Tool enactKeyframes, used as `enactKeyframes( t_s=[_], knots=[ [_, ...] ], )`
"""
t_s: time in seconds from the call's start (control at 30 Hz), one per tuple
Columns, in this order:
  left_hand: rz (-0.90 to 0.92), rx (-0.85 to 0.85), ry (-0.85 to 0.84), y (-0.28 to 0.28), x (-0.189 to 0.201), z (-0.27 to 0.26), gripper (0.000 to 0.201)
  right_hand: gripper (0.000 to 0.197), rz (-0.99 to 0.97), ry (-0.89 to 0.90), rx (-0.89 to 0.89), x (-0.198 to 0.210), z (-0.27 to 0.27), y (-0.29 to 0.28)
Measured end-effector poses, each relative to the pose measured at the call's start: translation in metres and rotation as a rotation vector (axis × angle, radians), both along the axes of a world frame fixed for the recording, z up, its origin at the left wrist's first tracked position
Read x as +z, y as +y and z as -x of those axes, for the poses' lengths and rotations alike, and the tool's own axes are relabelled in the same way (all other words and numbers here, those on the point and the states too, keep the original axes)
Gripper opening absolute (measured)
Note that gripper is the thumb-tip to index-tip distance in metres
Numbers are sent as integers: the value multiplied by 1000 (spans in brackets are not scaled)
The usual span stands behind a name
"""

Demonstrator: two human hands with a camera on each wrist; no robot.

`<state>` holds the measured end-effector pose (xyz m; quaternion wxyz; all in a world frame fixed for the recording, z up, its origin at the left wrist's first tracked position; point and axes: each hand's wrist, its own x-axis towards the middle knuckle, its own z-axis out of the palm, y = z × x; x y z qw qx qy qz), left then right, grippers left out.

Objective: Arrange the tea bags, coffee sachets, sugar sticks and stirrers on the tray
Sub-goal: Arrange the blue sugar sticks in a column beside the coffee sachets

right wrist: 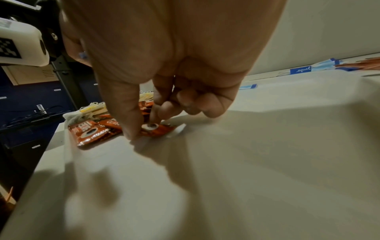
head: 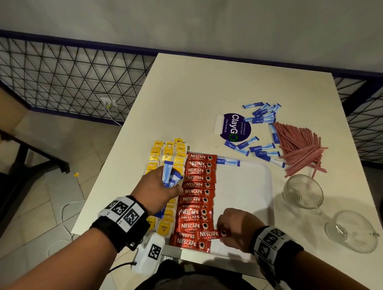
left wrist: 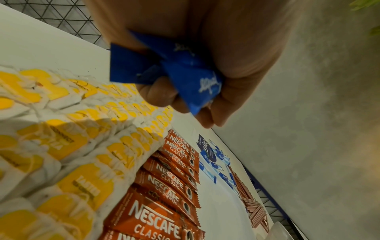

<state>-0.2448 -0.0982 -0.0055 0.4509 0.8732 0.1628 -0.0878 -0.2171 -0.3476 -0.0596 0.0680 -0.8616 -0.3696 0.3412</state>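
Observation:
On the white tray (head: 246,187) lie rows of yellow tea bags (head: 168,152) at the left and a column of red coffee sachets (head: 198,185) beside them. My left hand (head: 161,187) hovers over the tea bags and grips a bunch of blue sugar sticks (head: 170,173) (left wrist: 180,71). My right hand (head: 235,230) pinches the end of one red coffee sachet (head: 210,234) (right wrist: 158,129) low on the tray near its front edge. One sugar stick (head: 228,162) lies on the tray's far rim. More sugar sticks (head: 263,117) and red stirrers (head: 299,146) lie loose on the table.
Two glass cups (head: 303,191) (head: 351,230) lie on their sides right of the tray. A purple sign card (head: 236,127) lies beyond the tray. The table (head: 211,90) ends close at the left; a wire mesh fence (head: 67,76) runs behind.

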Motion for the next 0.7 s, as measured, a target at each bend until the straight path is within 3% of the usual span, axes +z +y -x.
enactKeyframes(
  t_s=[0.2,0.33,0.43,0.7],
  knots=[
    [-9,-9,0,0,-2,0,24,23,20,15,12,0,0,10],
    [-22,-29,8,0,-4,2,26,36,-55,40,-31,1,1,6],
    [-44,-58,26,-1,-7,6,26,44,41,3,-137,0,1,-5],
    [-18,-46,54,-6,-12,10,26,24,82,0,-92,-4,5,3]
  ],
)
